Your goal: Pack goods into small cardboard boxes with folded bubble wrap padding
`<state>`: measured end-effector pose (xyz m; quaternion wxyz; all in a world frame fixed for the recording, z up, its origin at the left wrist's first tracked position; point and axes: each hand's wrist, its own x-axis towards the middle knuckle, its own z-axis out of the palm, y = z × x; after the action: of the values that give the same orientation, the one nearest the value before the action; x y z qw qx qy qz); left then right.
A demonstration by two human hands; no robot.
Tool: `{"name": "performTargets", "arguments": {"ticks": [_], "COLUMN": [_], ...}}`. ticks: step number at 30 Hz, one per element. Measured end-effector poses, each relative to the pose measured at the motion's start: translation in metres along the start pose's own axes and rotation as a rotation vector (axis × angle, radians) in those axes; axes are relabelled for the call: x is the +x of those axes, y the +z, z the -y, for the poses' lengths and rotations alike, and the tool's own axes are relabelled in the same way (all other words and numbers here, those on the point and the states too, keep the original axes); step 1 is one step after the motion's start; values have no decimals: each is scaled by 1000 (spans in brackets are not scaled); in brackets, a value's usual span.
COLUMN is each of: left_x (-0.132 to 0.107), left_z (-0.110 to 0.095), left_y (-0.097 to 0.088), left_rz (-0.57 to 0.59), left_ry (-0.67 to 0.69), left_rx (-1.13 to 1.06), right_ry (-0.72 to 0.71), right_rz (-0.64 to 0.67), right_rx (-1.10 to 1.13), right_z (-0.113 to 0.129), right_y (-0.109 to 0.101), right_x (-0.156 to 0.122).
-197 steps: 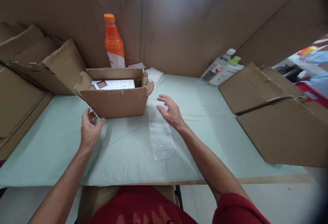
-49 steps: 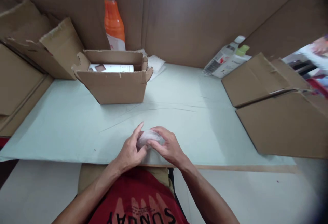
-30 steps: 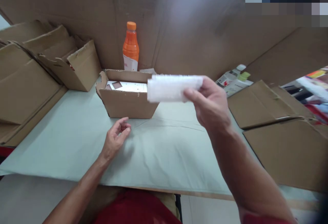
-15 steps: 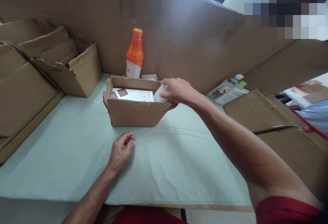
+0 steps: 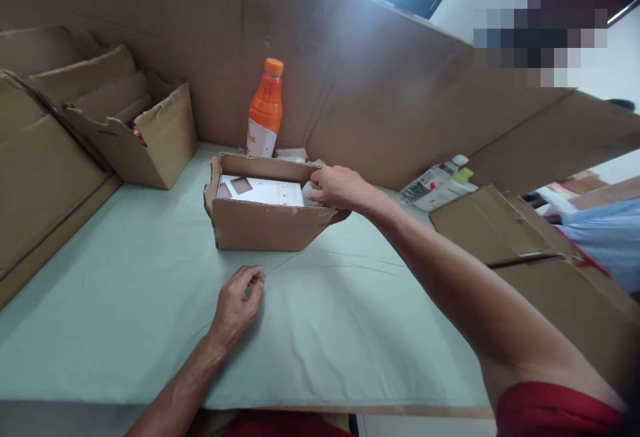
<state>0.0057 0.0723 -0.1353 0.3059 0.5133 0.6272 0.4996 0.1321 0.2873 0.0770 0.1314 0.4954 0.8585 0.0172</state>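
My right hand (image 5: 337, 187) is at the right end of a small open cardboard box (image 5: 263, 227), its fingers closed around a whitish, slightly see-through packet (image 5: 311, 195). The packet sits partly inside the box, beside a white printed carton (image 5: 270, 190); its lower part is hidden by the front wall. Nearer to me, my left hand (image 5: 239, 300) rests on the pale green cloth (image 5: 350, 344). Its fingers are loosely curled, with a gap toward the thumb, and nothing shows in them.
Behind the box stands an orange bottle (image 5: 266, 110) near small white pieces (image 5: 291, 154). Cardboard bins (image 5: 167, 140) line the left, and more cardboard boxes (image 5: 487, 224) the right. A clear bottle (image 5: 435, 180) leans there. A tall cardboard wall (image 5: 380, 90) closes the back.
My right hand has lowered the whitish packet deeper into the right end of the box, so less of it shows. My left hand stays almost in place. The view has shifted slightly.
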Motion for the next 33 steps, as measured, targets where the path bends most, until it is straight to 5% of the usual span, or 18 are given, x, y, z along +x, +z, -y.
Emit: {"name": "performTargets", "arguments": {"ticks": [8, 11, 13, 15, 20, 23, 26, 30, 33], "left_x": [0, -3, -1, 8, 48, 68, 73, 51, 23], "left_z": [-4, -10, -14, -18, -23, -23, -30, -52, -61], "left_y": [-4, -23, -40, -55, -69, -58, -33, 15, 33], "left_rz": [-41, -234, -409, -512, -459, -427, -437, -193, -28], "left_ry": [39, 10, -9, -20, -15, -60, -69, -55, -113], "left_rx": [17, 42, 46, 19, -154, -240, -298, -420, -458], "right_ry": [-9, 5, 43, 85, -24, -17, 68, 224, 336], "right_rz": [-55, -332, -565, -657, -360, -283, -370, -528, -584], "right_rx": [137, 386, 587, 772, 957, 910, 900, 916, 845], "right_z": [0, -24, -45, -60, -31, 0, -1, -40, -51], "right_y": [3, 5, 22, 52, 131, 143, 142, 166, 198], "right_x": [5, -31, -62, -87, -83, -59, -63, -129, -194]}}
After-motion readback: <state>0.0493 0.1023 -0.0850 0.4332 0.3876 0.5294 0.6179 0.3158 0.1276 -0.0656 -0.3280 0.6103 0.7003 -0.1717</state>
